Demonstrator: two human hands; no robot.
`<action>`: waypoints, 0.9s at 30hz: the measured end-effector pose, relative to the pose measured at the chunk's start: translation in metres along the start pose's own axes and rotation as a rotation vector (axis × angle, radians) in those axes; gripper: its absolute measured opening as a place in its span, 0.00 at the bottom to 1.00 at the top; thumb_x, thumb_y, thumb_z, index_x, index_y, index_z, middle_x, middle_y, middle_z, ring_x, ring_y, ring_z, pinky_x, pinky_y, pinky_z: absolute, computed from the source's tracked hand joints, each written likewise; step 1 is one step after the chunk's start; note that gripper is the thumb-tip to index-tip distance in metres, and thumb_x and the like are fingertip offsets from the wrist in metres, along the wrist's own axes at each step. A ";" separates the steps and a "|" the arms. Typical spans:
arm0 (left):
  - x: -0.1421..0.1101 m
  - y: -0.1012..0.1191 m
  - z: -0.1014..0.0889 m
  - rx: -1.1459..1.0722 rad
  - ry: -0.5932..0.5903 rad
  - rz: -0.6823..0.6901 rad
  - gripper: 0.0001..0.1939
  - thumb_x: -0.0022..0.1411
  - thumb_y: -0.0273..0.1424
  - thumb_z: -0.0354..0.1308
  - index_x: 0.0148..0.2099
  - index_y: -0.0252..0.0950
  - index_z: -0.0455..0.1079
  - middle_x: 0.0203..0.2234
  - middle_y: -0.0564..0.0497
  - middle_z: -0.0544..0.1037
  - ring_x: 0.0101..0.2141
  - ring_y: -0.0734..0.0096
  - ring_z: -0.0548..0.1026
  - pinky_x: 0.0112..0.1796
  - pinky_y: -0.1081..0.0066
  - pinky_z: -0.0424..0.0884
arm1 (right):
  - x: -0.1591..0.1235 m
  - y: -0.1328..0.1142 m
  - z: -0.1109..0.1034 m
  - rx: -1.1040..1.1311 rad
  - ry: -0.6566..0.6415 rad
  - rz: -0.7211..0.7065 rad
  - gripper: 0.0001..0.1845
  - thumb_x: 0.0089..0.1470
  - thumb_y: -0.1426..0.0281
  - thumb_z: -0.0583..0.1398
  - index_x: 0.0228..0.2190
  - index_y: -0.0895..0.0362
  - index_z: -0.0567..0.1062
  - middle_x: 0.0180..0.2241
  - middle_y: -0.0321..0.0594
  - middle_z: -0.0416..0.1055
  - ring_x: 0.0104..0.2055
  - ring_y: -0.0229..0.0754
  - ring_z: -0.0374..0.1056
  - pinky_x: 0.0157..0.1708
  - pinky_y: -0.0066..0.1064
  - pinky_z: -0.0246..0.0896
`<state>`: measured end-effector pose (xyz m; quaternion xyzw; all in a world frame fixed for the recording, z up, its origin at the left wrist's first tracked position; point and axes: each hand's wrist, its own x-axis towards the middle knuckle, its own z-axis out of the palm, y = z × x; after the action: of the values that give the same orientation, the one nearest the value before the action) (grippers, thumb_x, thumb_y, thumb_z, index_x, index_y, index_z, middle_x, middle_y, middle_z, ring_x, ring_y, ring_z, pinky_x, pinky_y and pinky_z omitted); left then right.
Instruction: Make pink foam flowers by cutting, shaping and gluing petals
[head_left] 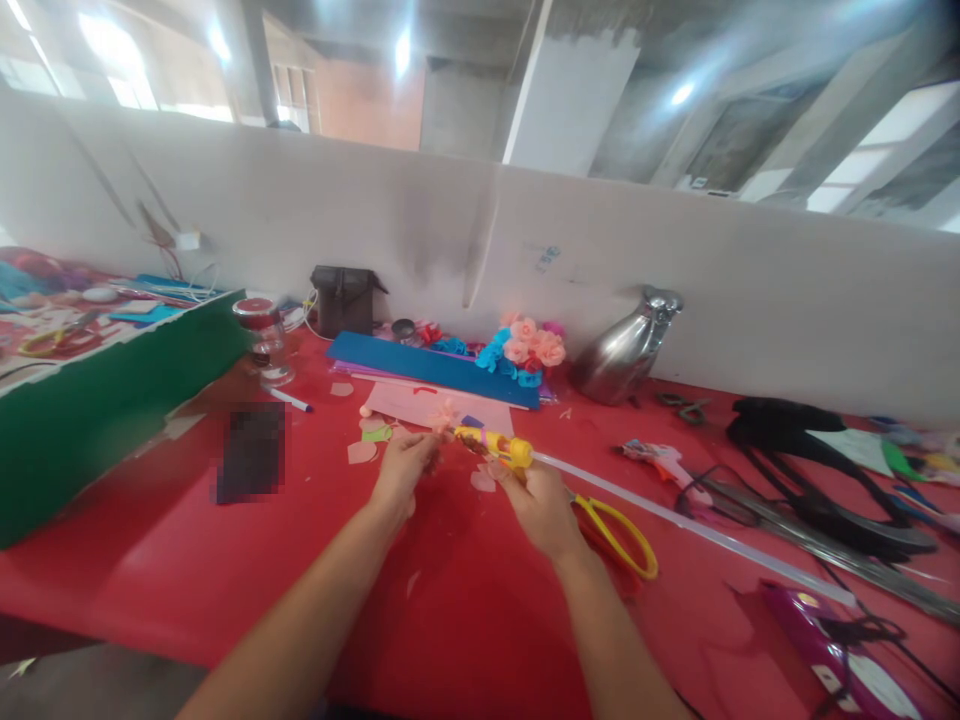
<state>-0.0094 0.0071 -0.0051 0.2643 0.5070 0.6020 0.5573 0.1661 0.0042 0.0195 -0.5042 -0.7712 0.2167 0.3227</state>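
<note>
My right hand [541, 502] is closed around a yellow hot glue gun [511, 450], its nozzle pointing left. A long translucent glue stick [675, 517] sticks out of the gun's back and stretches to the right. My left hand [405, 468] is closed, fingers pinched at a small pink paper flower [445, 414] near the nozzle; whether nozzle and flower touch is too blurred to tell. Yellow-handled scissors [626, 545] lie beside my right wrist. Cut pink paper petals [363, 453] are scattered beyond my left hand, with another petal [482, 481] under the gun.
Blue paper sheets [420, 365] lie behind, bearing finished paper flowers [534, 345]. A steel jug [628, 348] leans near the wall. Left are a glass jar [270, 345], a marker [291, 400] and a green partition [127, 410]. Another glue gun [671, 470] and a purple power strip [836, 645] lie right.
</note>
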 end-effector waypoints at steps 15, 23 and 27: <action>0.002 -0.002 -0.002 0.015 -0.004 0.014 0.11 0.43 0.35 0.61 0.18 0.33 0.67 0.12 0.55 0.66 0.15 0.81 0.59 0.19 0.76 0.53 | 0.000 0.001 0.001 0.001 0.018 0.000 0.19 0.57 0.58 0.52 0.35 0.58 0.76 0.33 0.44 0.77 0.39 0.49 0.71 0.35 0.33 0.62; 0.001 -0.001 -0.001 0.019 -0.002 0.015 0.11 0.42 0.36 0.62 0.20 0.33 0.69 0.12 0.55 0.65 0.15 0.81 0.58 0.19 0.76 0.52 | 0.000 0.003 0.002 -0.003 0.023 -0.033 0.19 0.57 0.59 0.51 0.40 0.58 0.74 0.38 0.46 0.76 0.43 0.51 0.71 0.39 0.36 0.63; 0.002 -0.002 -0.001 -0.002 -0.004 0.018 0.11 0.43 0.37 0.62 0.21 0.33 0.70 0.12 0.55 0.66 0.15 0.81 0.59 0.19 0.76 0.52 | 0.000 0.000 0.001 -0.055 0.027 -0.031 0.19 0.57 0.58 0.52 0.35 0.58 0.75 0.35 0.44 0.76 0.40 0.51 0.71 0.35 0.33 0.63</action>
<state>-0.0100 0.0079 -0.0078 0.2696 0.5029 0.6071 0.5531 0.1657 0.0045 0.0192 -0.5038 -0.7800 0.1837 0.3226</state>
